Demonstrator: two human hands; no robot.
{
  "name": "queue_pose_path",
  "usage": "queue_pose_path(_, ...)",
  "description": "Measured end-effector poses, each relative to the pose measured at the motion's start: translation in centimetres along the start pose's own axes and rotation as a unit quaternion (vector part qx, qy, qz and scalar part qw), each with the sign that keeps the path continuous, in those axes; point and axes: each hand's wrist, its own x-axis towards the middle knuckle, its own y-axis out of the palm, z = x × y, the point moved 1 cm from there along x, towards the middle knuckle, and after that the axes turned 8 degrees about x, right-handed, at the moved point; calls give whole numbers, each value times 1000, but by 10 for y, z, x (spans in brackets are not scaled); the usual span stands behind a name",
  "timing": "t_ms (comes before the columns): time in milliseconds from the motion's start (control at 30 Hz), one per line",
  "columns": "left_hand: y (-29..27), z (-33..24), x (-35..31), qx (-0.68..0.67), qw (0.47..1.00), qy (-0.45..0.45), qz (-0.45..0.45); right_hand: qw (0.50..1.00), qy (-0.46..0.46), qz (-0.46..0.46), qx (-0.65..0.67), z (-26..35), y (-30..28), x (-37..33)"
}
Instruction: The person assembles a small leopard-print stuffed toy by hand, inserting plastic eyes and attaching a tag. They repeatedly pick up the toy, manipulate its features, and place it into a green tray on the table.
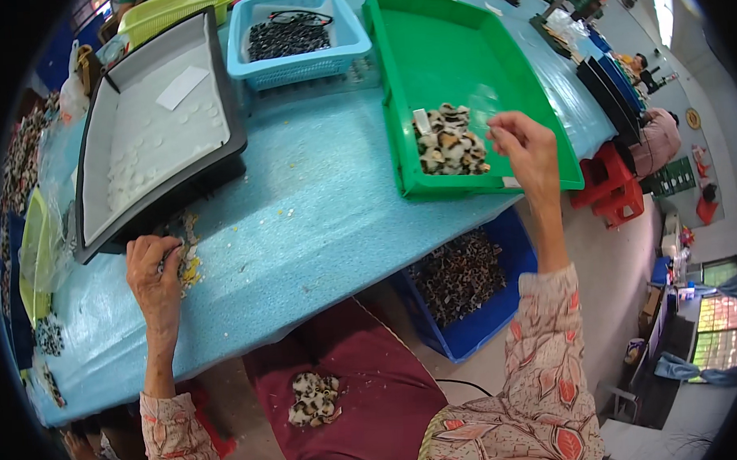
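Observation:
My right hand (529, 151) is raised over the right side of a green tray (467, 41), its thumb and fingertips pinched together. A translucent, plastic-like shape (484, 102) shows just beyond those fingertips; I cannot make out whether they hold it. Black, white and tan furry pieces (451, 142) are heaped in the tray's near left corner, left of that hand. My left hand (154, 271) rests on the blue-covered table, fingers curled in a pinch beside small yellow and pale scraps (191, 266). What its fingertips hold is hidden. Another furry piece (313, 398) lies on the maroon apron (366, 370) over my lap.
A black tray (235, 145) with pale discs and a white card stands at left. Behind are a light blue basket (300, 68) of black bits and a yellow-green basket (170, 17). Below the table edge sits a blue bin (460, 341) of dark pieces. Red stools (613, 186) stand right.

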Motion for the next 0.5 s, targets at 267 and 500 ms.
queue_pose_path(267, -4, 4, -8, 11, 999, -30, 2, 950, 12, 190, -246, -56, 7, 72)
queue_pose_path(500, -19, 2, -15, 9, 999, -43, -19, 913, -15, 370, -171, -39, 26, 53)
